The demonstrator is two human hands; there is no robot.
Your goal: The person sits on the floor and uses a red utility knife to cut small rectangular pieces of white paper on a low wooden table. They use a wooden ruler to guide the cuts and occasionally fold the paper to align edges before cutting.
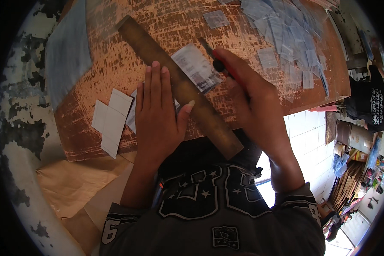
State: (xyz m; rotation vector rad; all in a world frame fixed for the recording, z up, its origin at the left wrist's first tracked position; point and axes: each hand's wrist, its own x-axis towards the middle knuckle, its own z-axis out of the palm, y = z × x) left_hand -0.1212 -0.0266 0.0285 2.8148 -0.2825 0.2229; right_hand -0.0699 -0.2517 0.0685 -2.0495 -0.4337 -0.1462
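Ruler pinned, blade at the sheet

White card pieces (112, 119) lie near the board's (94, 51) left edge. My left hand (158, 115) presses flat, fingers spread, on the stiff wooden ruler (179, 85). My right hand (251, 98) is closed round the knife (215, 59), over the thin, slippery clear sheet (196, 68) mid-board, best held by pressing near the cut.

Dim daylight, perhaps right-lit; fisheye-bent, dark-rimmed edges

Two hands at a scarred wooden board, ruler and knife on a clear sheet

The left hand (158, 109) lies flat, fingers pointing to twelve o'clock, pressing a long brown ruler (179, 85) that runs from ten to five o'clock across the board (111, 55). At the ruler's two o'clock side the right hand (251, 102) grips a red-handled knife (217, 59), blade on a clear plastic sheet (196, 66). White paper pieces (112, 121) lie at nine o'clock of the left hand; cut clear pieces (286, 34) are heaped at one o'clock.
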